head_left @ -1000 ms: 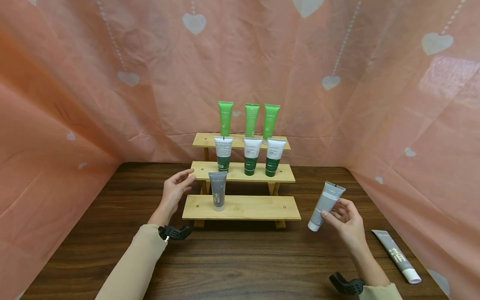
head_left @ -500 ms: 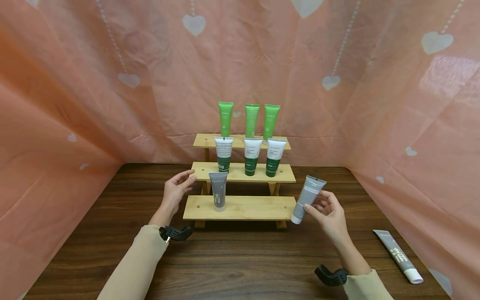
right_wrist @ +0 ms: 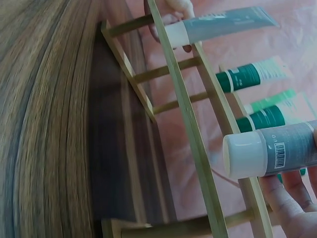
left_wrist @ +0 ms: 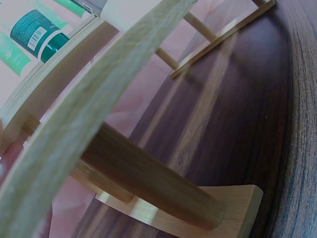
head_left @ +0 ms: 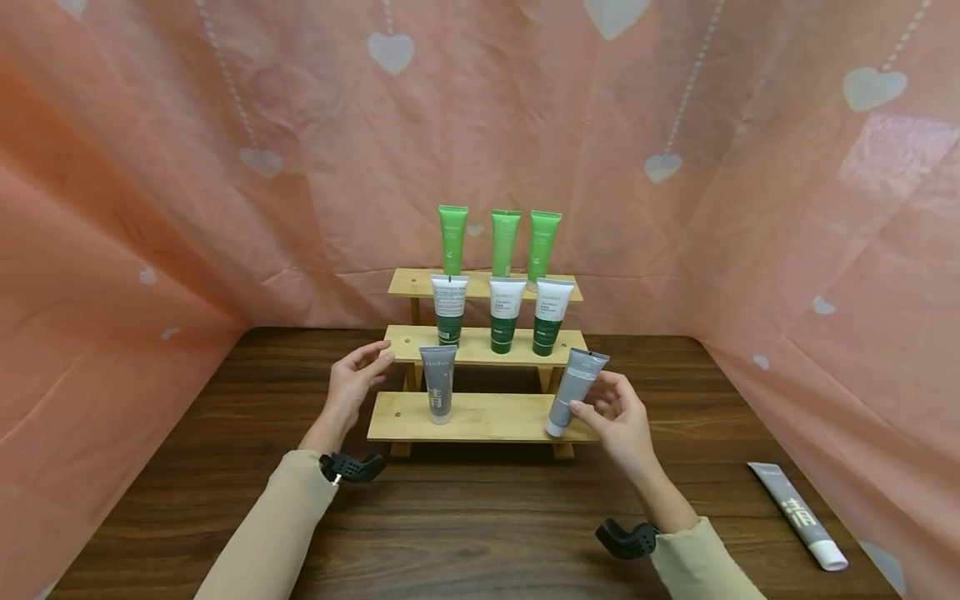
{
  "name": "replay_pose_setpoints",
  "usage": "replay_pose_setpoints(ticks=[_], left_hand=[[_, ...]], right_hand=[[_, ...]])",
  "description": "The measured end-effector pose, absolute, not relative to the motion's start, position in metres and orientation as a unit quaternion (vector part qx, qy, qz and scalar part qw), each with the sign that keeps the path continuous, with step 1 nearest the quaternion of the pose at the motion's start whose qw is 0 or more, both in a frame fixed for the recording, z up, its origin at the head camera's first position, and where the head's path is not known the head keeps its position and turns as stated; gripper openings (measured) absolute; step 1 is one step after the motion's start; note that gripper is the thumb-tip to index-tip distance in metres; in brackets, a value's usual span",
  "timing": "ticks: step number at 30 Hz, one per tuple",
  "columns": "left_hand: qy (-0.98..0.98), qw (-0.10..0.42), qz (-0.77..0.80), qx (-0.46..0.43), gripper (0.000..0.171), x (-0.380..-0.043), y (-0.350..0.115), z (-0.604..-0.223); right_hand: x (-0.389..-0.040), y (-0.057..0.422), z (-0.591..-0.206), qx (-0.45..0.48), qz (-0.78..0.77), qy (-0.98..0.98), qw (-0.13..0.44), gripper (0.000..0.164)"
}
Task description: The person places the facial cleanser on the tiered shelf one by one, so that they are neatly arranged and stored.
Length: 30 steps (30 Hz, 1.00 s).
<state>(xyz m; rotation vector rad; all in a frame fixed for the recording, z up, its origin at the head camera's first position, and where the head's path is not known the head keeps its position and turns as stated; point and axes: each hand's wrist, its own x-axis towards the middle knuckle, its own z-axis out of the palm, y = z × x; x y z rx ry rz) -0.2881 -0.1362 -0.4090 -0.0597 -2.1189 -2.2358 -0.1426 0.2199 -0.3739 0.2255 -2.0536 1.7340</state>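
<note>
In my right hand [head_left: 618,421], fingers and thumb pinch a grey tube [head_left: 576,392] with a white cap. The tube leans, cap down, over the right part of the bottom step of a wooden display stand [head_left: 495,417]. A gap shows between cap and shelf in the right wrist view, where the cap [right_wrist: 245,154] is close. My left hand [head_left: 351,383] holds the left end of the stand's middle step between thumb and fingers. Another grey tube [head_left: 438,385] stands on its cap at the left of the bottom step.
On the middle step stand three white-and-green tubes [head_left: 504,315]. Three bright green tubes [head_left: 505,242] stand on the top step. One more grey tube [head_left: 798,517] lies on the dark wooden table at the right. A pink curtain [head_left: 480,125] hangs behind.
My right hand has carried the grey tube leftward, from beside the stand to over the bottom step's right part. The left hand has stayed at the middle step.
</note>
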Motion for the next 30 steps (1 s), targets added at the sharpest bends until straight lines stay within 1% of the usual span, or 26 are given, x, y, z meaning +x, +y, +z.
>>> replay_pose_setpoints(ticks=[11, 17, 22, 26, 30], left_hand=[[-0.69, 0.033, -0.723, -0.02, 0.05, -0.289, -0.136, -0.41], [-0.686, 0.031, -0.727, -0.017, 0.049, -0.287, -0.137, -0.411], [-0.688, 0.026, -0.726, -0.017, 0.05, -0.287, -0.136, -0.411], [-0.687, 0.033, -0.725, -0.02, 0.048, -0.288, -0.135, -0.411], [-0.687, 0.036, -0.725, -0.02, 0.046, -0.288, -0.135, -0.411]], right_hand=[[-0.162, 0.189, -0.372, 0.101, 0.659, -0.719, 0.195, 0.043], [-0.17, 0.172, -0.378, 0.116, 0.67, -0.71, 0.182, 0.043], [-0.176, 0.163, -0.382, 0.124, 0.677, -0.702, 0.184, 0.043], [-0.18, 0.157, -0.383, 0.136, 0.674, -0.702, 0.184, 0.043], [-0.181, 0.155, -0.384, 0.14, 0.675, -0.706, 0.158, 0.041]])
